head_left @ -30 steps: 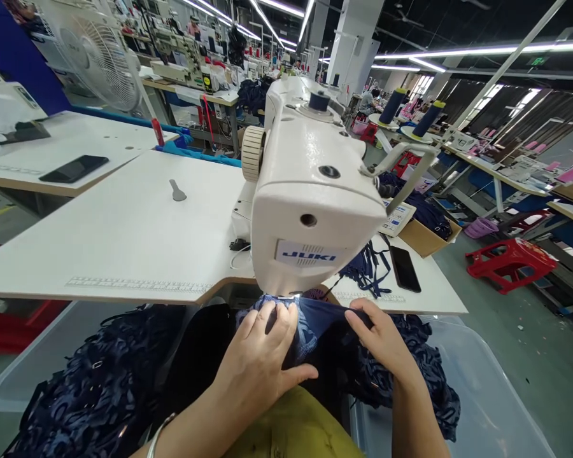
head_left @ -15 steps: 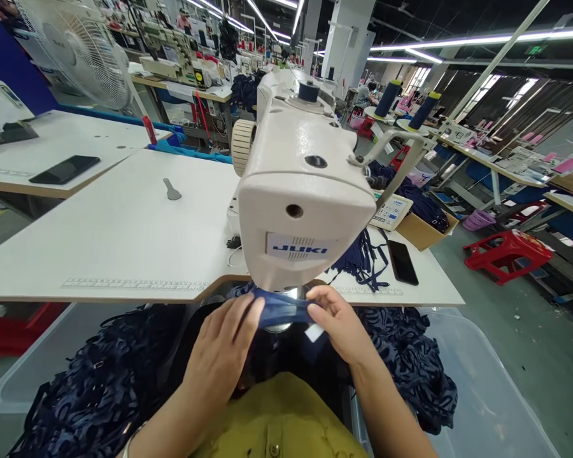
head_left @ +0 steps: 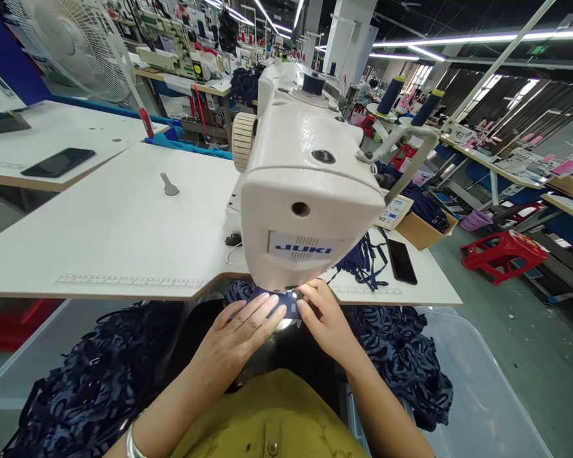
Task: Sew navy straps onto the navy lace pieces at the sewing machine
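A piece of navy fabric [head_left: 289, 308] lies below the head of a white sewing machine [head_left: 310, 191], with a small pale patch showing on it. Flat across its left part rests my left hand [head_left: 241, 334], fingers stretched out and pressing from above. My right hand [head_left: 327, 321] pinches the right edge between thumb and fingers. A bunched navy patterned part [head_left: 239, 291] sits beyond my left fingertips. The machine head hides the needle and presser foot.
Heaps of navy garments lie at my left [head_left: 105, 375] and right [head_left: 401, 356], the right one beside a clear plastic bin [head_left: 482, 375]. On the white table [head_left: 124, 222] are a grey flat tool [head_left: 169, 185], navy straps [head_left: 363, 261] and a phone [head_left: 402, 261].
The fabric has gone from being held up between both hands to lying flat under the machine head. My left hand has flattened onto it. The hanging white tag no longer shows.
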{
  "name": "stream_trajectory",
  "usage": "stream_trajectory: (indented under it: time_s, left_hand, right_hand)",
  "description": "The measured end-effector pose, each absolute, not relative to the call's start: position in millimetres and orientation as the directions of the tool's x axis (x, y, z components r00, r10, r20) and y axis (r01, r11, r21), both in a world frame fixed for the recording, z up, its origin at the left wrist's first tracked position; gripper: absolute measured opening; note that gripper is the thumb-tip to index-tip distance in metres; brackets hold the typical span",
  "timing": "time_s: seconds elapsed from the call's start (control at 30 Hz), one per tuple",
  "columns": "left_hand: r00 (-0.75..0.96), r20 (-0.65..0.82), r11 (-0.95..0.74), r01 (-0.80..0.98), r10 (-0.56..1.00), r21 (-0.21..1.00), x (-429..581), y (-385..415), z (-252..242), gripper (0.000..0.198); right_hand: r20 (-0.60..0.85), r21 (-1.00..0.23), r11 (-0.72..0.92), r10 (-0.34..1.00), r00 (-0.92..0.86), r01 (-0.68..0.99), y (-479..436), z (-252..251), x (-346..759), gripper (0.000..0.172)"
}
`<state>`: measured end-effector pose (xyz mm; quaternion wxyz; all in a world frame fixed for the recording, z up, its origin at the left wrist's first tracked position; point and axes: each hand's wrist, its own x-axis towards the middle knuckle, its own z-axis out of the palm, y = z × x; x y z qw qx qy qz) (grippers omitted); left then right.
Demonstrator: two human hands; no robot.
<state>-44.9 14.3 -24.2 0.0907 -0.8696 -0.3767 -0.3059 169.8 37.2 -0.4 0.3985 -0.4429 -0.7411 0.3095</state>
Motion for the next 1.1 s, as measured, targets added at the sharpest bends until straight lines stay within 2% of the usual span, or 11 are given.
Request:
stream_trajectory:
  time_s: [0.4,0.97,1.1]
  left_hand:
    - [0.409,0.602,-0.587,0.8,0.686,0.125,-35,5,-22,0.042]
    - [0.408,0.646,-0.54,0.842,0.645,0.007,-30,5,-29,0.045]
    - [0.394,0.643,-0.524,0.852,0.657,0.014,-29,5,-30,0.045]
  right_hand:
    - [0.342,-0.773,0.466,0.878,-0.336,0.431,51,5,161,0.024]
    - [0.37,-0.783,0.473,0.876,-0.309,0.404,59,5,155,0.024]
    - [0.368,-0.784,0.468,0.879,-0.304,0.407,60,3,154,0.023]
